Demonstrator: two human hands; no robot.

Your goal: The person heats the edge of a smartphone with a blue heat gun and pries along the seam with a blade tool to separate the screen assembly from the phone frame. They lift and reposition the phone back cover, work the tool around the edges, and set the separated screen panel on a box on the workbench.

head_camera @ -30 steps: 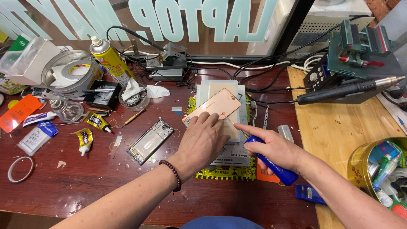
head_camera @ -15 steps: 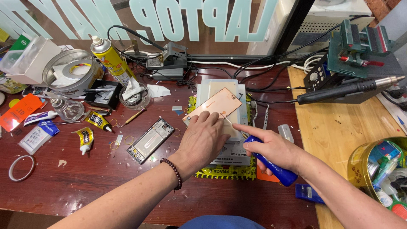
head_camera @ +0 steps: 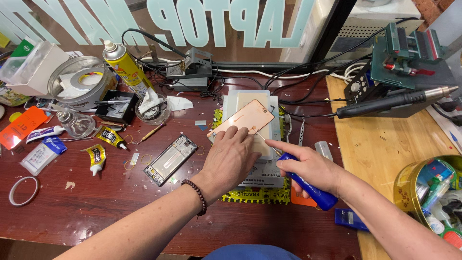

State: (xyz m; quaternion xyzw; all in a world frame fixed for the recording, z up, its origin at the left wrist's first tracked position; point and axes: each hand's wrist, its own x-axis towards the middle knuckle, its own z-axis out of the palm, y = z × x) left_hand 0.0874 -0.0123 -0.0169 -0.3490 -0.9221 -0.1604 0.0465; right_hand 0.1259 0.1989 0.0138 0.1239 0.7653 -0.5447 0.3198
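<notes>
A thin copper-pink phone panel (head_camera: 243,118) lies tilted on a white heating pad (head_camera: 255,135) in the middle of the dark red desk. My left hand (head_camera: 231,159), with a bead bracelet on the wrist, presses flat on the panel's near edge. My right hand (head_camera: 308,168) grips a blue-handled tool (head_camera: 308,188), its forefinger stretched along it; the thin tip points at the panel's near right edge, just beside my left fingers. An opened phone frame (head_camera: 171,159) lies to the left of my left hand.
Glue tubes (head_camera: 108,137), a yellow spray can (head_camera: 126,67), a tape roll (head_camera: 79,84), a glass jar and a black tray crowd the left. A hot-air handle (head_camera: 394,102) and a green clamp (head_camera: 409,55) sit at the right on a wooden board; a tin of bits (head_camera: 428,192) stands at far right.
</notes>
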